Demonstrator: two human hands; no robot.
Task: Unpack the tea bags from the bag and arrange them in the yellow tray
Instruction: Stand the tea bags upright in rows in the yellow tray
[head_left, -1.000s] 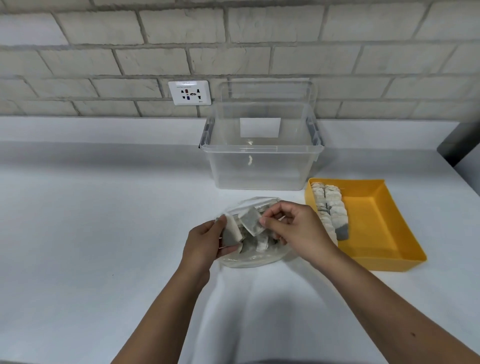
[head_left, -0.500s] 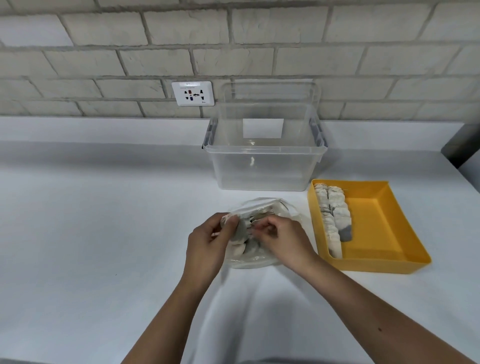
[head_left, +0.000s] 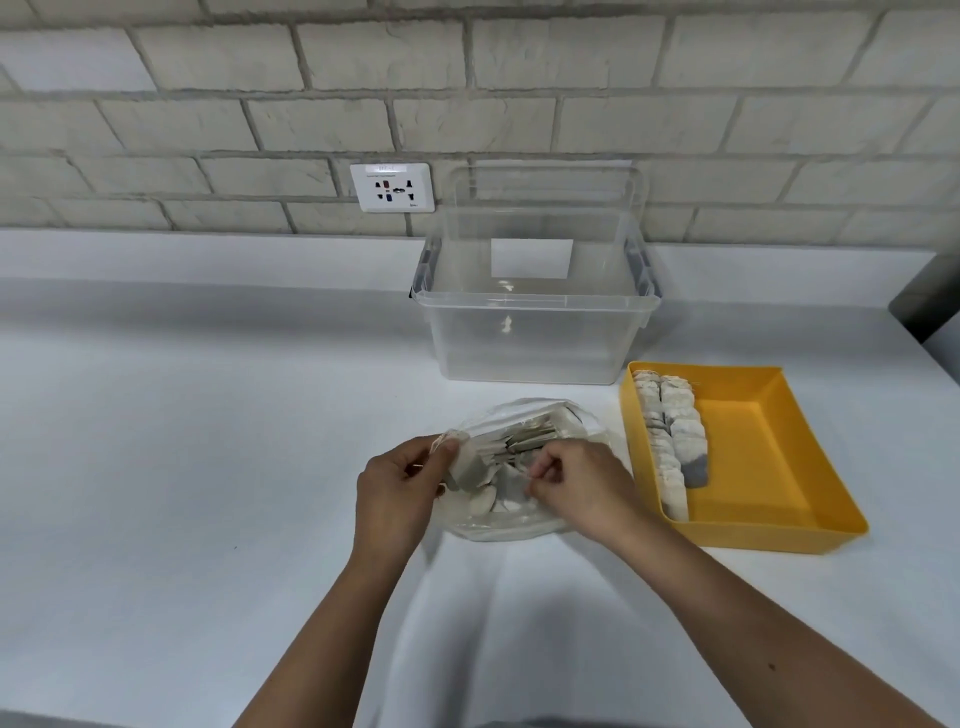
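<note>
Looking down from my head, I have both hands working at the clear bag (head_left: 498, 531), which lies on the white counter (head_left: 208, 467) right in front of me with its mouth turned toward 12 o'clock. My left hand (head_left: 397, 491) sits on the bag's 9 o'clock side. Its fingers are curled and the thumb presses a single tea bag (head_left: 470, 467) against them, so that the pale square stands up out of the opening. A tuft of thin threads (head_left: 444, 441) sticks out above my thumb. My right hand (head_left: 587, 483) comes in from the 3 o'clock side with its fingers curled and the thumb and forefinger nipped together at the near edge of the pile of tea bags (head_left: 524, 441) inside the bag. Whether they hold a corner or only a thread I cannot tell. The pile fills the middle of the bag between my two hands. At 3 o'clock from the bag, just beside it but not touching, is the yellow tray (head_left: 769, 467). Rows of tea bags (head_left: 672, 441) stand on edge along its left wall, and one bag at the near end looks darker than the others. A clear box (head_left: 535, 343) stands open at 12 o'clock, back against the brick wall (head_left: 519, 78). A wall socket (head_left: 392, 187) is mounted at about 11 o'clock.
</note>
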